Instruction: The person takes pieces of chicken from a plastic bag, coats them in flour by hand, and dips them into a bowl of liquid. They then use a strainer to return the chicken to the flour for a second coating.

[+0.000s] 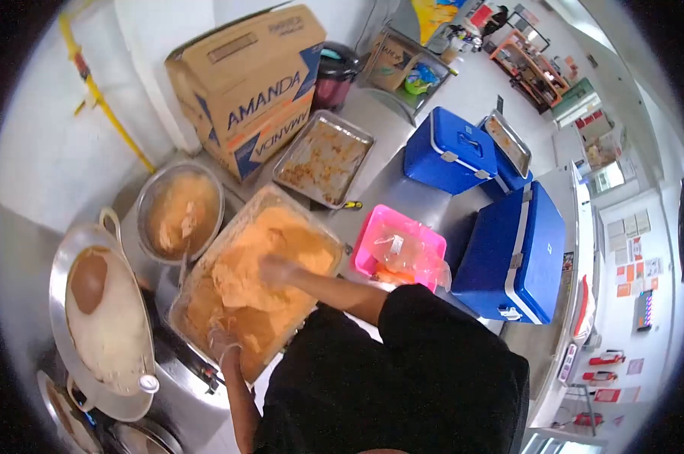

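Observation:
A large rectangular tub (327,227) holds orange-tinted powder (308,246), with a darker, hollowed area at its lower left. My right hand (276,271) is over the middle of the powder, smeared by motion, so its fingers cannot be made out. Powder coats my left hand (221,339), which is low in the tub at its lower-left part; its fingers are partly hidden and what they touch is unclear. Beside the tub, a round metal bowl (219,198) contains pale pieces in brownish-orange liquid.
A wide pan of oil (107,333) stands at left. Behind the tub are a crumb-strewn metal tray (323,159) and a cardboard box (255,83). To the right are a pink basin (366,246) with plastic bags and blue coolers (501,250). A thermometer dial (149,384) sits on the pan's rim.

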Available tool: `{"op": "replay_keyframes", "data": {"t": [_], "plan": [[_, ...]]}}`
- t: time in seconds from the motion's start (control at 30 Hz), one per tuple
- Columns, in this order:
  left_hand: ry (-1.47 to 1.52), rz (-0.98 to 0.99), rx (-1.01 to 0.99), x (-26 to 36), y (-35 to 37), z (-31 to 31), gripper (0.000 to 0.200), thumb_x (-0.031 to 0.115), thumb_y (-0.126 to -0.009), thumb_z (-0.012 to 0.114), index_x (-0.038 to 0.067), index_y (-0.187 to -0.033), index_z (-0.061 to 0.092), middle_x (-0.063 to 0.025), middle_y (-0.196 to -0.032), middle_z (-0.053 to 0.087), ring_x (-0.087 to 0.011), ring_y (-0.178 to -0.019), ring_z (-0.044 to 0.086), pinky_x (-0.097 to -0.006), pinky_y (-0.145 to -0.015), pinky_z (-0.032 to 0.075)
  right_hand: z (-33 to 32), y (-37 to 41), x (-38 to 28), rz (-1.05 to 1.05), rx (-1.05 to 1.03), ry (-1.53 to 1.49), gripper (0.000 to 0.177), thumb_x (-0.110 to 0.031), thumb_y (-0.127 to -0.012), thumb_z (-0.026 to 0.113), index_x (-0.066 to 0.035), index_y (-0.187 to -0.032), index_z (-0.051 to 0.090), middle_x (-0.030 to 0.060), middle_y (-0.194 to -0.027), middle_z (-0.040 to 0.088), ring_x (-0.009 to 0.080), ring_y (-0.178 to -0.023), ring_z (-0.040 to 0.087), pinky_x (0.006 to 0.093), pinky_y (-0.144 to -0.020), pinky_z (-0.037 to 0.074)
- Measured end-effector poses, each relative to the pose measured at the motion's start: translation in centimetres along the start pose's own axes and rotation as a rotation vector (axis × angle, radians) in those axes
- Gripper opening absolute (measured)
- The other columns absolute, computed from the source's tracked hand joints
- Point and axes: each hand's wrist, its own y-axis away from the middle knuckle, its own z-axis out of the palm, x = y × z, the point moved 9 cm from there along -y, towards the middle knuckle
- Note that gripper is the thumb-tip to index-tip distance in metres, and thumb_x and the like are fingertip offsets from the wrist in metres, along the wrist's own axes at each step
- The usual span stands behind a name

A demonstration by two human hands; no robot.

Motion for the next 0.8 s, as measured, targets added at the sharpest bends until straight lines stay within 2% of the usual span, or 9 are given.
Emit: {"op": "replay_keyframes", "data": {"t": [0.03, 0.13, 0.23, 0.3, 0.4, 0.5, 0.6, 0.7, 0.8], "plan": [[-0.089, 0.058, 0.071, -2.0, -3.2, 3.8, 0.052, 0.045, -0.087, 0.061, 0.004, -0.119, 0.061, -0.0245, -0.117, 0.062, -0.0385, -0.109, 0.061, -0.0460, -0.091, 0.049, 10.5, -4.6, 1.9, 0.049, 0.128, -0.380, 0.037, -0.036, -0.078, 0.059, -0.003, -0.091, 0.069, 0.0173, -0.098, 0.065, 0.0304, -0.093, 0.061, 0.0446, -0.078, 0.049], [-0.276, 0.173, 0.245, -3.2, -8.7, 9.4, 0.047, 0.042, -0.086, 0.063, 0.004, -0.114, 0.065, -0.0263, -0.111, 0.065, -0.0402, -0.103, 0.063, -0.0463, -0.087, 0.051, 14.8, -5.9, -2.2, 0.301, 0.350, -0.449, 0.034, -0.036, -0.083, 0.059, -0.005, -0.090, 0.070, 0.0189, -0.103, 0.064, 0.0340, -0.095, 0.060, 0.0429, -0.084, 0.048], [-0.145, -0.008, 0.000, -0.3, -8.1, 8.2, 0.042, 0.037, -0.084, 0.063, 0.003, -0.108, 0.067, -0.0265, -0.105, 0.066, -0.0395, -0.098, 0.065, -0.0458, -0.084, 0.053, 11.1, -5.5, -5.8, 0.145, 0.153, -0.513, 0.034, -0.036, -0.084, 0.060, -0.004, -0.093, 0.068, 0.0168, -0.094, 0.065, 0.0309, -0.089, 0.061, 0.0436, -0.078, 0.050], [-0.210, 0.376, -0.165, -1.3, -10.3, 13.8, 0.039, 0.034, -0.082, 0.064, 0.002, -0.104, 0.068, -0.0268, -0.101, 0.067, -0.0370, -0.095, 0.067, -0.0455, -0.083, 0.053, 9.3, -3.8, -7.0, 0.037, 0.048, -0.610, 0.035, -0.037, -0.085, 0.061, -0.004, -0.095, 0.066, 0.0154, -0.088, 0.066, 0.0288, -0.084, 0.063, 0.0440, -0.075, 0.050], [-0.109, 0.539, -0.118, 0.7, -8.2, 12.4, 0.038, 0.032, -0.084, 0.062, 0.000, -0.104, 0.067, -0.0263, -0.099, 0.067, -0.0356, -0.095, 0.067, -0.0455, -0.081, 0.053, 8.2, -0.8, -7.6, -0.096, -0.082, -0.769, 0.036, -0.037, -0.087, 0.062, -0.003, -0.098, 0.063, 0.0133, -0.078, 0.066, 0.0257, -0.078, 0.064, 0.0446, -0.069, 0.052], [-0.149, 0.413, -0.183, 1.4, -4.0, 8.4, 0.035, 0.029, -0.087, 0.059, 0.000, -0.106, 0.066, -0.0252, -0.100, 0.067, -0.0367, -0.096, 0.066, -0.0456, -0.080, 0.052, 7.5, -0.7, -5.9, -0.060, 0.067, -0.650, 0.032, -0.031, -0.084, 0.063, -0.002, -0.096, 0.063, 0.0144, -0.074, 0.064, 0.0277, -0.074, 0.063, 0.0451, -0.067, 0.051], [0.173, 0.633, 0.252, -1.3, -3.0, 7.3, 0.033, 0.027, -0.089, 0.058, 0.001, -0.108, 0.065, -0.0244, -0.101, 0.068, -0.0366, -0.097, 0.066, -0.0457, -0.081, 0.052, 7.2, -0.6, -4.2, -0.043, 0.261, -0.531, 0.027, -0.025, -0.080, 0.063, -0.001, -0.093, 0.064, 0.0155, -0.070, 0.061, 0.0297, -0.069, 0.061, 0.0456, -0.064, 0.050], [0.631, 0.148, 0.015, -7.3, -6.5, 11.5, 0.037, 0.029, -0.087, 0.061, 0.001, -0.110, 0.065, -0.0250, -0.103, 0.067, -0.0384, -0.098, 0.065, -0.0468, -0.083, 0.051, 6.4, -0.4, -4.3, -0.096, 0.488, -0.410, 0.023, -0.019, -0.077, 0.064, 0.001, -0.090, 0.064, 0.0166, -0.066, 0.059, 0.0317, -0.065, 0.060, 0.0461, -0.062, 0.048], [0.490, 0.207, 0.124, -6.3, -5.9, 10.3, 0.041, 0.028, -0.083, 0.065, 0.000, -0.112, 0.064, -0.0248, -0.106, 0.066, -0.0406, -0.098, 0.064, -0.0468, -0.083, 0.051, 6.8, -1.0, -5.8, -0.276, 0.728, -0.330, 0.020, -0.012, -0.073, 0.064, 0.002, -0.087, 0.064, 0.0176, -0.062, 0.057, 0.0337, -0.061, 0.059, 0.0466, -0.059, 0.047]]}}
